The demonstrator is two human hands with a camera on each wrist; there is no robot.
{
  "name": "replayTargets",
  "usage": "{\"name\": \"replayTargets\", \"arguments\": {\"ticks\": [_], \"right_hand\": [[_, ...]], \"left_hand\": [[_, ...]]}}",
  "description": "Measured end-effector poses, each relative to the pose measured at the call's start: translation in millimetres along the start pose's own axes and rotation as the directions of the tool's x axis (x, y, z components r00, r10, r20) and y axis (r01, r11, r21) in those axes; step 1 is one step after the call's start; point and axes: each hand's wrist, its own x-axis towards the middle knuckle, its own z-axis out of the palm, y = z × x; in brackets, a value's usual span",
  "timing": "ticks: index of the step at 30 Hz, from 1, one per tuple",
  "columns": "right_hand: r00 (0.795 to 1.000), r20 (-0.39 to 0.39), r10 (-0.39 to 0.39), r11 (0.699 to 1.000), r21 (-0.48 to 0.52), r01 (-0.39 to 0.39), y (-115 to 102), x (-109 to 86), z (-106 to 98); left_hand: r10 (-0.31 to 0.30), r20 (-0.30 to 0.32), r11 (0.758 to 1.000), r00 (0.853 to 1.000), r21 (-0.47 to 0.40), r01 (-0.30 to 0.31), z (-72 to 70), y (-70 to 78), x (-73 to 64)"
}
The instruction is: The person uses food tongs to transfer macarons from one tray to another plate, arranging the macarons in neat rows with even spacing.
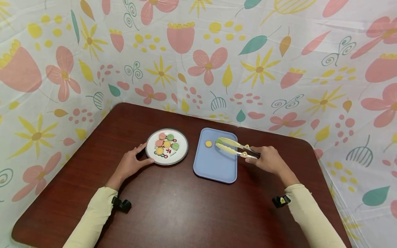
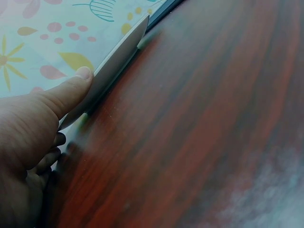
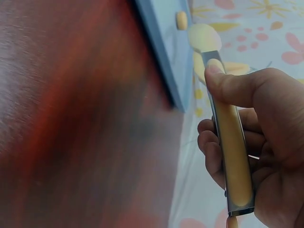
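Observation:
My right hand (image 1: 270, 159) holds a pair of tongs (image 3: 230, 147) with cream-coloured tips and metal arms, the thumb along one arm. The tong tips are at a small green macaron (image 1: 219, 141) over the blue tray (image 1: 214, 168). A yellow macaron (image 1: 208, 144) lies on the tray just left of it. At the left, my left hand (image 1: 131, 162) grips the rim of a white plate (image 1: 178, 155), its thumb (image 2: 76, 90) on the edge and the other fingers partly hidden. On the plate sit several macarons, among them a pink macaron (image 1: 162, 136) and a green macaron (image 1: 175, 146).
Plate and tray stand side by side on a dark reddish-brown table (image 1: 173, 206) with rounded corners. A floral cloth (image 1: 198, 51) hangs behind the table and along its sides. Dark straps with small devices sit around both sleeves.

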Motion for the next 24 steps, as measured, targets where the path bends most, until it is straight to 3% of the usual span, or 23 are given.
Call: {"name": "replayTargets", "arguments": {"ticks": [13,24], "right_hand": [[0.993,-0.047,-0.112,0.994,-0.015,0.111,-30,11.3,-36],[0.977,-0.058,-0.204,0.979,0.012,0.205,-73,29.0,-25]], "left_hand": [[-0.011,0.001,1.0,1.0,-0.001,0.011,0.2,-1.2,-0.6],[-0.015,0.0,1.0,1.0,0.001,0.015,1.7,-0.3,0.1]]}}
